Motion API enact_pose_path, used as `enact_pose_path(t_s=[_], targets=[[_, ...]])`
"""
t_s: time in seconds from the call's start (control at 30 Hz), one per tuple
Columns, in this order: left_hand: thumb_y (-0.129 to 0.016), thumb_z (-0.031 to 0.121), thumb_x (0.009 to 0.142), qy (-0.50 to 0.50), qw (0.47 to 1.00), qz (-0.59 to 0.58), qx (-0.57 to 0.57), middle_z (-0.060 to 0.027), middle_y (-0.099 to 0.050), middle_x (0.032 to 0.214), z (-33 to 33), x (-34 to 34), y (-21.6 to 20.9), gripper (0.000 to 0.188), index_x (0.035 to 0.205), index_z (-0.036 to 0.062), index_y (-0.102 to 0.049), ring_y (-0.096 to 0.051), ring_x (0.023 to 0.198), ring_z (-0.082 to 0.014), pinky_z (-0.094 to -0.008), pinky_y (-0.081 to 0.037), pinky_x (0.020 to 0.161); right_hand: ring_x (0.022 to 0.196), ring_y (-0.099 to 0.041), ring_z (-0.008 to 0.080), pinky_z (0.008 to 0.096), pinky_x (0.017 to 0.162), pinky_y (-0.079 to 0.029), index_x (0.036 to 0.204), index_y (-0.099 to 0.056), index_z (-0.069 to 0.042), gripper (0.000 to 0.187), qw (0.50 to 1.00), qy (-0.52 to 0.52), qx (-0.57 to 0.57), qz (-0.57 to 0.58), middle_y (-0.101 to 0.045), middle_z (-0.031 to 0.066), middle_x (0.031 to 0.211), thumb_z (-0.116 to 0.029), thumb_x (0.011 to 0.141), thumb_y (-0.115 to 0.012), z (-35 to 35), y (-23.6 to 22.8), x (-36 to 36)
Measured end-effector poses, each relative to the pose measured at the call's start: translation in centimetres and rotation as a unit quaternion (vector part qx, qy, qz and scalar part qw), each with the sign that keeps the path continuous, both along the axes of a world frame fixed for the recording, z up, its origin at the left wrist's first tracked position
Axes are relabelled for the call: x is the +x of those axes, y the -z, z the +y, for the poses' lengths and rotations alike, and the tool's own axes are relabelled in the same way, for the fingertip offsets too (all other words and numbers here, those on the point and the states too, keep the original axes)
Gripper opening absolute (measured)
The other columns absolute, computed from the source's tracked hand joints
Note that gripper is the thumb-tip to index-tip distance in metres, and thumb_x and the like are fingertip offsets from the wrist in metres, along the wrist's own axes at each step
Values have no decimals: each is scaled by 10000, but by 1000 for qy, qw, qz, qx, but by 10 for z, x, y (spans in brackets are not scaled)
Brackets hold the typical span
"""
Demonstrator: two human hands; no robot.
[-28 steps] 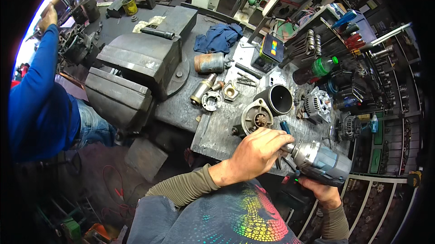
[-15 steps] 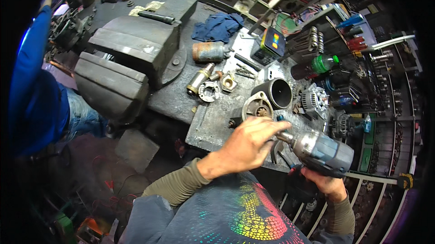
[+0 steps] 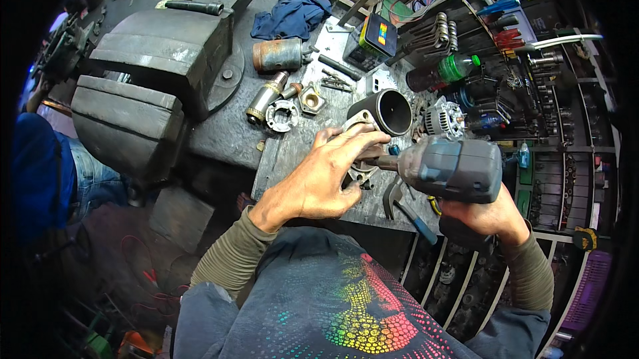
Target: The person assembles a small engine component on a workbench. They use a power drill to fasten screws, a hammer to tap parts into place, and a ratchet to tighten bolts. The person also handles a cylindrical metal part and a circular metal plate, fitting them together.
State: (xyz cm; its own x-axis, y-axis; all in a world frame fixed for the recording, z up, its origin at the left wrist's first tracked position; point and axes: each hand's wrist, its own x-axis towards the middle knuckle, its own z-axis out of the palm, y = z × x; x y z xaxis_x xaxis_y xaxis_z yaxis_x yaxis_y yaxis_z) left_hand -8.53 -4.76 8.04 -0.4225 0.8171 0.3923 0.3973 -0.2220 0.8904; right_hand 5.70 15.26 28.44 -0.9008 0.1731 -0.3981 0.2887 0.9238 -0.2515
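My right hand (image 3: pixel 489 216) grips the handle of a dark cordless impact wrench (image 3: pixel 452 167), held level over the bench's near edge. Its socket points left, into the cast metal housing (image 3: pixel 361 120). Across that housing lies my left hand (image 3: pixel 309 176), fingers over its far side and thumb on the near side, closed around it. Much of the housing and the socket's tip are hidden by those fingers. Just behind stands an open metal cylinder (image 3: pixel 391 111), with an alternator (image 3: pixel 444 119) to its right. A hammer (image 3: pixel 416 221) with a blue handle lies below the wrench.
A big bench vise (image 3: pixel 160 52) fills the left. Behind my left hand lie a rusty cylinder (image 3: pixel 276 54), a metal ring (image 3: pixel 281 116) and a blue cloth (image 3: pixel 291 17). A bottle (image 3: pixel 452 69) and tool racks stand right. Another person's blue clothing (image 3: pixel 36 166) shows far left.
The wrench has swung level, its socket going left to the housing. My left hand has moved from beside the socket onto the housing. The view has shifted, and the other person sits lower in it.
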Motion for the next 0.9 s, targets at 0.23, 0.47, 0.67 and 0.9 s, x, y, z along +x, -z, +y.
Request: enact_pose_path(t_s=[0.23, 0.47, 0.67, 0.9], targets=[[-678, 37, 723, -18, 998, -55, -7, -164, -573, 1499, 4, 6, 24, 808, 1508, 79, -492, -377, 1544, -344, -515, -240, 1223, 1034, -684, 369, 424, 945, -542, 1218, -710, -65, 506, 999, 41, -20, -14, -723, 158, 1143, -116, 724, -809, -4, 16, -12], [-759, 64, 708, -40, 996, -77, 22, -170, -522, 1555, 7, 7, 42, 898, 1548, 65, -443, -371, 1545, -349, -482, -259, 1254, 1029, -686, 311, 416, 953, -540, 1213, -711, -60, 506, 1000, -9, -3, -24, -731, 127, 1129, -132, 733, -851, 0, 19, -16], [-1006, 259, 565, -57, 984, -135, -103, -225, -403, 1625, 25, -8, 91, 1307, 1623, 21, -278, -352, 1543, -374, -485, -256, 1285, 1082, -658, 394, 454, 967, -532, 1200, -706, -73, 499, 997, -49, 25, -53, -704, 157, 1173, -135, 719, -824, 5, 19, -27], [-981, 388, 596, -22, 996, -87, 22, -222, -548, 1468, 73, -3, 121, 1156, 1538, 33, -411, -491, 1404, -414, -540, -384, 1168, 1131, -659, 400, 499, 1013, -527, 1207, -713, -108, 520, 966, -229, 100, -65, -698, 147, 1218, -220, 717, -849, 22, 18, -38]])
